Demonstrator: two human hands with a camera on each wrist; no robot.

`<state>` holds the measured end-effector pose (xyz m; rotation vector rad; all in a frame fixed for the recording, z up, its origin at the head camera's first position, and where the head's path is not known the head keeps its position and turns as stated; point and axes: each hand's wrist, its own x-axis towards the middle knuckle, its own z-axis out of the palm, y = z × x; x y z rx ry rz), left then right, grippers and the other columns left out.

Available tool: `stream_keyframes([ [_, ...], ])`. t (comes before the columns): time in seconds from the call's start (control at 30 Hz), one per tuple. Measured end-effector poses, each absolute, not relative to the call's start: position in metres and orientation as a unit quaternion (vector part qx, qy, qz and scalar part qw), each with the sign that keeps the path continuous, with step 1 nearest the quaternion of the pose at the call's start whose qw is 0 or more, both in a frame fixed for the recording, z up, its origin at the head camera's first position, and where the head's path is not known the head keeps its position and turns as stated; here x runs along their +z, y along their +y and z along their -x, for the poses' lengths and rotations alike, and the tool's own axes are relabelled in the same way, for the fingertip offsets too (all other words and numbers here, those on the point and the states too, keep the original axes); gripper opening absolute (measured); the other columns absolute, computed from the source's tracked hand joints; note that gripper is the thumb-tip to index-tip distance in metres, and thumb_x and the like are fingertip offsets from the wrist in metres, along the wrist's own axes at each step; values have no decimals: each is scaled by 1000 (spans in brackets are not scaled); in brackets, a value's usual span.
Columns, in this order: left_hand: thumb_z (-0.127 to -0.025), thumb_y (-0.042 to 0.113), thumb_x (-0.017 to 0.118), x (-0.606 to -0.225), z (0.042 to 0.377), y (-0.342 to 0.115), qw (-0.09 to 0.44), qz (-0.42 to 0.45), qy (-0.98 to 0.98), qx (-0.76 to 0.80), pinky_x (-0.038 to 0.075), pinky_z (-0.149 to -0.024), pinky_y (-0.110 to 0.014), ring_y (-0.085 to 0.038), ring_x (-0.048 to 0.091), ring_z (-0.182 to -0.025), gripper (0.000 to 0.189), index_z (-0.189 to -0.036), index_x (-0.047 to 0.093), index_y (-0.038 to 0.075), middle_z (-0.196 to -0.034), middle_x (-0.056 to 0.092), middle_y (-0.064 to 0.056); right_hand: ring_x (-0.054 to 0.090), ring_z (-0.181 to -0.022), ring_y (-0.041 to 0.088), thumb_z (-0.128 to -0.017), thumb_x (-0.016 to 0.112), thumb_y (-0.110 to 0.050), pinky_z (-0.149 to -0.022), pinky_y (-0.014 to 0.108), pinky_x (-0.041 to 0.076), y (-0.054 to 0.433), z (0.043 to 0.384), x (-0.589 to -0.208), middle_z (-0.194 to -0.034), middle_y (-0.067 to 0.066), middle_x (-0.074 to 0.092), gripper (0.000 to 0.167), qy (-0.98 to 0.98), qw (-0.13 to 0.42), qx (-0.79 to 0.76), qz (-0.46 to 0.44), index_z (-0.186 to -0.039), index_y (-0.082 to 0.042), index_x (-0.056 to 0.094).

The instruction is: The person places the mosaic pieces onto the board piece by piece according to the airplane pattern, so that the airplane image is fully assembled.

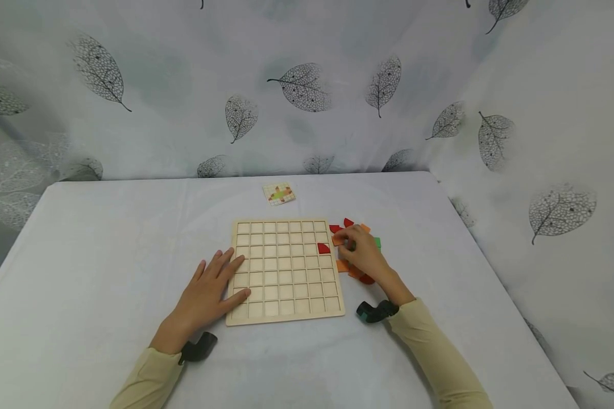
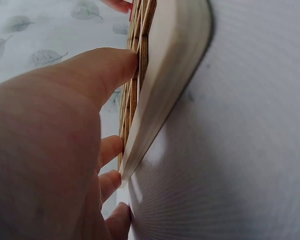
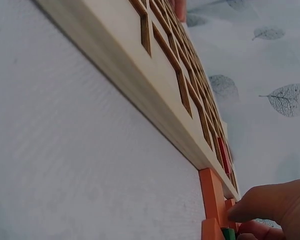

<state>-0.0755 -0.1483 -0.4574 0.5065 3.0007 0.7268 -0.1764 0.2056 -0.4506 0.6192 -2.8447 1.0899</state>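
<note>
Head view: grid board [image 1: 285,277] lies partly under spread left hand [image 1: 207,288]; pieces [image 1: 342,266] by right hand [image 1: 364,253], grip unclear.

The left sleeve [image 1: 149,376], lower left of the head view, and the right sleeve [image 1: 437,353], lower right, are plain yellowish beige; the left wrist camera [image 1: 200,346] and right wrist camera [image 1: 376,312] are 2 small black curved units, the right one partly green

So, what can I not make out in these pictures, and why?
Head: part of the pile of red, orange and green flat pieces, covered by the right hand.
Head: fine details on the small multicoloured card; too small.
Right wrist: whether this hand's fingers grip anything; the lower edge cuts them off.
</note>
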Motion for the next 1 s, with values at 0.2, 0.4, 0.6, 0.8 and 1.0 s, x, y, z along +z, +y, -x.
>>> stream_keyframes([
  [0.2, -91, 47, 63, -456, 75, -148, 7, -162, 959, 232, 16, -116, -60, -38, 23, -146, 73, -149, 40, 9, -157, 30, -16, 48, -74, 17, -85, 64, 3, -64, 26, 43, 205, 178, -449, -109, 15, 59, 26, -920, 4, 344, -188, -110, 1, 68],
  [0.4, -92, 47, 62, -455, 75, -147, 11, -161, 960, 230, 15, -116, -60, -37, 22, -146, 73, -150, 39, 10, -157, 29, -16, 48, -77, 19, -86, 66, -2, -65, 27, 42, 203, 180, -446, -108, 15, 56, 28, -931, -26, 322, -171, -114, 1, 67],
  [0.6, -92, 46, 62, -455, 76, -147, 11, -162, 959, 231, 15, -116, -60, -37, 22, -146, 72, -150, 39, 10, -157, 29, -15, 48, -79, 20, -87, 68, -6, -65, 28, 42, 203, 183, -442, -106, 13, 55, 32, -938, -54, 302, -164, -118, 1, 65],
  [0.8, -92, 46, 62, -455, 75, -146, 11, -162, 959, 232, 15, -116, -60, -38, 22, -146, 72, -149, 39, 9, -157, 29, -16, 48, -79, 19, -88, 69, -9, -66, 28, 42, 205, 183, -443, -108, 14, 56, 29, -936, -54, 297, -182, -115, 1, 66],
  [1.0, -92, 46, 62, -456, 75, -145, 8, -163, 960, 230, 15, -116, -60, -38, 23, -146, 72, -149, 40, 9, -157, 30, -16, 47, -76, 18, -88, 70, -8, -66, 28, 42, 209, 182, -445, -101, 12, 57, 26, -928, -48, 309, -202, -111, 2, 66],
])
